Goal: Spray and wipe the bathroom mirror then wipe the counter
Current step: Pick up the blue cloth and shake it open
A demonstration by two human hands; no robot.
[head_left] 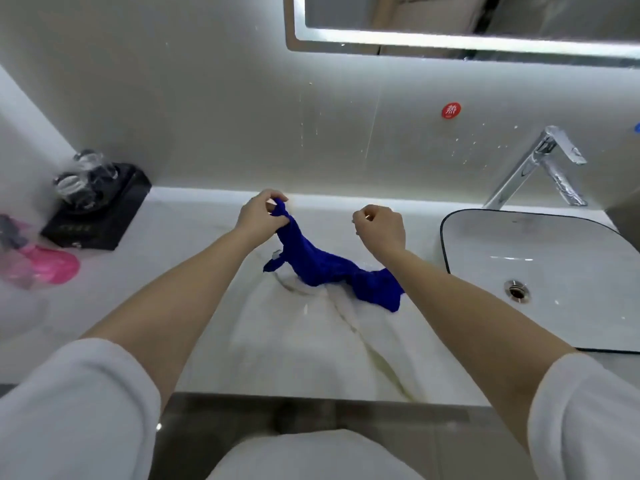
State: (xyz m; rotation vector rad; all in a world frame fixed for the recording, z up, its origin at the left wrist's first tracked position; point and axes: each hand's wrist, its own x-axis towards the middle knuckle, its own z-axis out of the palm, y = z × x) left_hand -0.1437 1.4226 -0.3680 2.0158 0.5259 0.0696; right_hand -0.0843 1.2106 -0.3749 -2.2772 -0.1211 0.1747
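Marble counter (pixel 294 341), blue cloth (pixel 322 265), basin (pixel 554 258), lit mirror (pixel 450 39)

Both bare forearms extended forward, white sleeves pushed up past elbows. Left hand (pixel 261 213) raised, fingers pinched on end of crumpled deep-blue cloth (pixel 325 263). Right hand (pixel 380 230) curled into loose fist, empty, knuckles up, apart from left hand.
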